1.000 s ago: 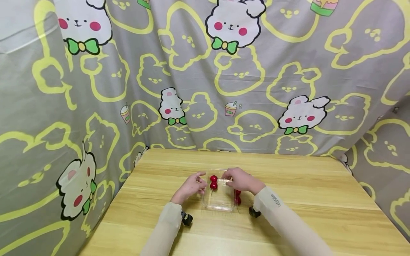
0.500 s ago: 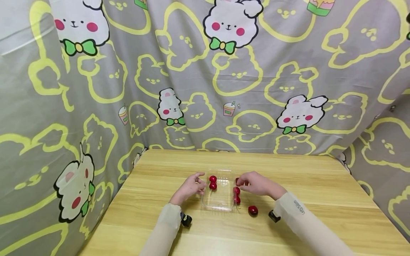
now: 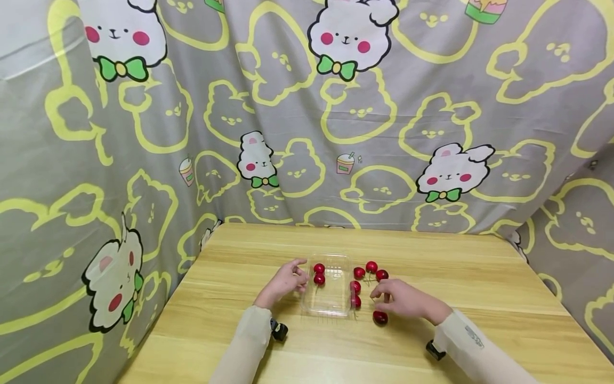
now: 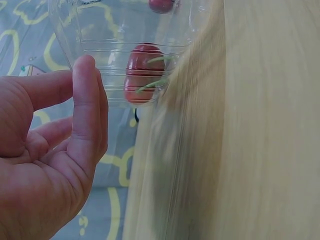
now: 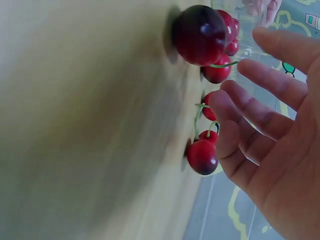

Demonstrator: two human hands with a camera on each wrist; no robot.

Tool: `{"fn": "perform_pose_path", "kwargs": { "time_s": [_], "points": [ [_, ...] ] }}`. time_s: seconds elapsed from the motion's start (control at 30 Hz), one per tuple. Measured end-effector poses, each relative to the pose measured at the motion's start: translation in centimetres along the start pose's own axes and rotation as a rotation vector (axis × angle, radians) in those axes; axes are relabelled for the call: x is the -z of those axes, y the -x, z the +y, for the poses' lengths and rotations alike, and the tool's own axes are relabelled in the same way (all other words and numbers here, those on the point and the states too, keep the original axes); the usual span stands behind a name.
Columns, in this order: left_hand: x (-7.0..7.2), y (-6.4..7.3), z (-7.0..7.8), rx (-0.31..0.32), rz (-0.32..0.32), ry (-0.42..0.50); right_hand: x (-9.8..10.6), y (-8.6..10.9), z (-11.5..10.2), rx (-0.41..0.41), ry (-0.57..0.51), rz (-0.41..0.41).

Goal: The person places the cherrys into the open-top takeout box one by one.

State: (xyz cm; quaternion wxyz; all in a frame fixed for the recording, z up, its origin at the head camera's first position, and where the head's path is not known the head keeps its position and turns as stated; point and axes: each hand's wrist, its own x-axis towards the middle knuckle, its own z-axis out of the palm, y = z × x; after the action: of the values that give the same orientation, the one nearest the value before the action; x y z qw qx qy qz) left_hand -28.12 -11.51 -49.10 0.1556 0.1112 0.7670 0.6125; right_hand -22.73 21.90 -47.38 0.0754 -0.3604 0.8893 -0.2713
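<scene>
A clear plastic box (image 3: 328,312) stands on the table, with two red cherries (image 3: 319,273) inside near its left wall. My left hand (image 3: 287,278) is at that wall, fingers bent lightly against or just beside the plastic; contact is unclear. To the right, two cherries (image 3: 355,294) lie close along the box's right wall. Farther back sits a group of three cherries with stems (image 3: 371,267). My right hand (image 3: 403,298) hovers palm down just behind a dark red cherry (image 3: 380,318), fingers loosely spread. In the right wrist view, that dark cherry's stem (image 5: 224,65) reaches the index fingertip.
The wooden table (image 3: 460,256) runs to a grey patterned curtain (image 3: 307,122) behind and at both sides. A small black wrist camera (image 3: 279,330) hangs under the left sleeve, and another camera (image 3: 435,350) under the right.
My right hand has moved away from over the box, to the right and toward the front. It uncovers the cherries on that side. My left hand has stayed in place.
</scene>
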Motion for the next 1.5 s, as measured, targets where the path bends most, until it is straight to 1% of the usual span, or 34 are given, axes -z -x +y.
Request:
{"fn": "perform_pose_path", "kwargs": {
  "time_s": [0.17,0.33,0.57,0.7,0.93,1.0,1.1,1.3,1.5],
  "points": [
    [-0.1,0.0,0.0,0.002,-0.002,-0.002,-0.6,0.8,0.3,-0.038,-0.051,-0.014],
    [-0.1,0.1,0.1,0.001,-0.006,-0.001,-1.1,1.1,0.6,-0.058,-0.045,-0.008],
    [0.0,0.0,0.2,-0.011,-0.018,0.015,-1.4,1.5,0.8,-0.063,-0.026,-0.018],
    [0.0,0.0,0.2,-0.002,-0.017,0.012,-1.4,1.6,0.8,-0.063,-0.027,-0.015],
    [0.0,-0.1,0.1,0.004,-0.011,0.009,-1.3,1.7,0.8,-0.070,-0.067,-0.008],
    [0.1,-0.2,0.0,0.002,-0.013,0.008,-1.2,1.7,0.9,-0.070,-0.069,-0.002],
    [0.1,-0.2,-0.1,-0.003,-0.017,0.010,-1.0,1.6,0.8,-0.068,-0.045,0.012],
    [0.1,-0.3,-0.2,-0.002,-0.016,0.012,-0.5,1.4,0.2,-0.036,0.008,0.044],
    [0.1,-0.2,0.0,-0.002,-0.015,0.006,-0.3,1.0,0.1,-0.010,0.021,0.079]
  ]
}}
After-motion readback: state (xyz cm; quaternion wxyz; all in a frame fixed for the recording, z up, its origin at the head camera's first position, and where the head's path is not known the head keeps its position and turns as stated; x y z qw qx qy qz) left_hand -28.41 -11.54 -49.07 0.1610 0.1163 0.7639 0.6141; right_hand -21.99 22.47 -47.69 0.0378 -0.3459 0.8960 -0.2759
